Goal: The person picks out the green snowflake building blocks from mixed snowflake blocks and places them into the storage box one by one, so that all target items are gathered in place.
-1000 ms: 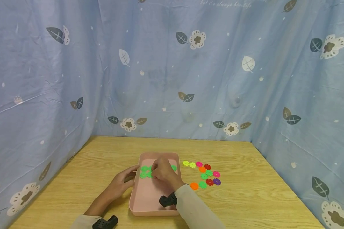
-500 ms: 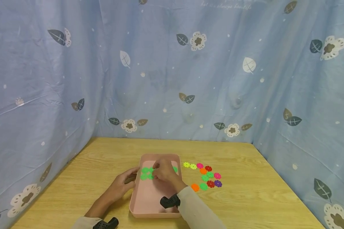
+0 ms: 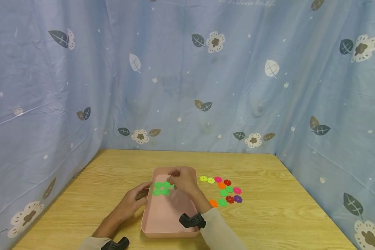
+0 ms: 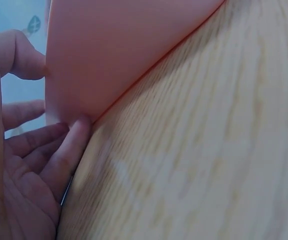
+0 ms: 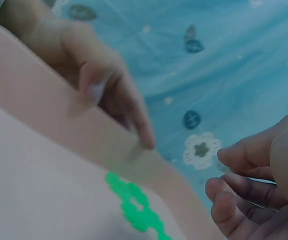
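Green flower-shaped plastic discs [image 3: 165,191] lie grouped in the far left part of a pink tray [image 3: 165,219]. Part of the group is covered by my right hand [image 3: 185,181], which hovers over the tray's far half. In the right wrist view the right hand's fingers [image 5: 226,205] are loosely bent, and nothing shows between them and the thumb; the green discs [image 5: 136,206] lie below. My left hand [image 3: 133,201] rests against the tray's left side. Its fingertips touch the outer wall [image 4: 109,50] and rim in the left wrist view.
Right of the tray, loose flower discs lie on the wooden table [image 3: 268,208]: yellow [image 3: 210,180], pink [image 3: 237,190], red [image 3: 230,199], orange [image 3: 214,203], green [image 3: 222,202] and purple [image 3: 238,199]. A blue patterned curtain [image 3: 181,86] encloses the back and sides.
My right hand has lifted off the green discs and shifted slightly right and away, uncovering more of them. The left hand stays at the tray's side.
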### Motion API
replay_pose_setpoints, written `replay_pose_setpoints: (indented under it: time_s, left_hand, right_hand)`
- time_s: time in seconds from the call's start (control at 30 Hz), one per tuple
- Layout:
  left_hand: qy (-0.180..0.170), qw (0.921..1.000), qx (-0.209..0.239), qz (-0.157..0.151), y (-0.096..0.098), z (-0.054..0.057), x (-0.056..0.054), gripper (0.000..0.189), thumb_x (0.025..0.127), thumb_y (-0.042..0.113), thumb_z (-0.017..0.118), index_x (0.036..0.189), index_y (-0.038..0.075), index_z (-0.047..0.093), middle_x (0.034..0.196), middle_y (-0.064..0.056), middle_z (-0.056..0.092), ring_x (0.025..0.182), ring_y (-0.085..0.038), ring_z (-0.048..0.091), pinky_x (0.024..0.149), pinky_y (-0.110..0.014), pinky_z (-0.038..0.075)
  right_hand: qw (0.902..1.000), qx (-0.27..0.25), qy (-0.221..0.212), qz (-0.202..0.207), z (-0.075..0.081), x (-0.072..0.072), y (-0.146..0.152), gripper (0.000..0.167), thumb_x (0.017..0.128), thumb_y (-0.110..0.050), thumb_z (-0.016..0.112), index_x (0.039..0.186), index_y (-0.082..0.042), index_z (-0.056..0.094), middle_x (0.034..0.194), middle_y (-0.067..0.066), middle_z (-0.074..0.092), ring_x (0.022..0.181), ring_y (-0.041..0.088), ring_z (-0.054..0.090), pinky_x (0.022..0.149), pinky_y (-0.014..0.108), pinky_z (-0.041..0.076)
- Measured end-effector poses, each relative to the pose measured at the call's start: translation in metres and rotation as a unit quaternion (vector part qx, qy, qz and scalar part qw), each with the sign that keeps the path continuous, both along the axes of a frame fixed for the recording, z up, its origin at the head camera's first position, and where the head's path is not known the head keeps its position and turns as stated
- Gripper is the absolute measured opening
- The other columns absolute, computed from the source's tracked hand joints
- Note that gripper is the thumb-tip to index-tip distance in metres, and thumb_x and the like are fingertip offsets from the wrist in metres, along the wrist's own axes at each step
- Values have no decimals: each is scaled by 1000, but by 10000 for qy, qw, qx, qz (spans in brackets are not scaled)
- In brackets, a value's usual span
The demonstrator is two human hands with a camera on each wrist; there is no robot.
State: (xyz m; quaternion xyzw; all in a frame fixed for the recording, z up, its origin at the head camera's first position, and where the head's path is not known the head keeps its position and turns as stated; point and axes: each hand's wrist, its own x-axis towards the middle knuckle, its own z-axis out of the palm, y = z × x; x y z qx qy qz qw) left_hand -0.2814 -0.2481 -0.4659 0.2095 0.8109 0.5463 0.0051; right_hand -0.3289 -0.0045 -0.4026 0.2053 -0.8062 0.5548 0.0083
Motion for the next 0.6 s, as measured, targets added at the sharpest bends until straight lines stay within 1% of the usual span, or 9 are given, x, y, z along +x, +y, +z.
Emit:
replay_pose_setpoints:
  time_s: [0.07, 0.13, 0.23, 0.37, 0.4, 0.47, 0.6]
  left_hand:
    - [16, 10000, -11, 37, 1, 1, 0, 64, 96, 9, 54, 156, -1, 33, 150, -28, 46, 135, -48, 48, 100, -38, 53]
    - [47, 10000, -55, 65, 1, 2, 0, 64, 96, 10, 54, 156, -1, 34, 150, -27, 46, 135, -47, 49, 100, -38, 53]
    - [103, 9998, -98, 112, 2, 3, -2, 64, 97, 11, 54, 156, 0, 34, 150, -26, 47, 134, -45, 51, 101, -38, 53]
    - [164, 9997, -105, 142, 2, 3, -4, 63, 97, 11, 55, 156, 0, 35, 148, -26, 49, 133, -46, 51, 101, -39, 53]
    - [147, 9997, -90, 146, 1, 3, -3, 64, 97, 11, 55, 156, 0, 35, 148, -26, 49, 133, -46, 51, 101, -39, 53]
    - [89, 9999, -73, 115, 0, 2, -3, 63, 97, 10, 55, 156, 0, 34, 147, -26, 49, 134, -46, 50, 101, -37, 52]
    - [19, 9999, -59, 112, -2, -1, -1, 63, 97, 11, 55, 156, 1, 34, 146, -26, 50, 134, -46, 50, 101, -37, 52]
  right_hand:
    - [9999, -84, 110, -40, 4, 2, 6, 15, 89, -9, 72, 104, -4, 74, 84, 6, 70, 57, 23, 61, 53, 31, 54]
    - [9997, -158, 153, -129, 8, 3, 12, 15, 90, -10, 72, 104, -6, 74, 83, 5, 70, 59, 17, 60, 52, 27, 51]
    - [9991, -244, 222, -268, 14, 2, 24, 16, 91, -10, 71, 105, -4, 74, 84, 6, 68, 66, 19, 62, 54, 25, 50]
    - [9976, -159, 448, -509, 18, -2, 36, 18, 91, -8, 70, 107, 0, 73, 84, 6, 68, 74, 30, 65, 59, 27, 52]
    - [9973, -120, 468, -555, 18, -3, 39, 18, 91, -8, 70, 107, 1, 73, 84, 6, 68, 74, 30, 64, 60, 28, 52]
    - [9967, -47, 455, -666, 17, -3, 44, 18, 91, -7, 70, 107, 1, 73, 85, 6, 67, 74, 29, 65, 63, 29, 53]
    - [9934, 169, 478, -1030, 13, -6, 57, 15, 89, -6, 73, 102, 1, 73, 85, 6, 67, 69, 19, 62, 64, 31, 54]
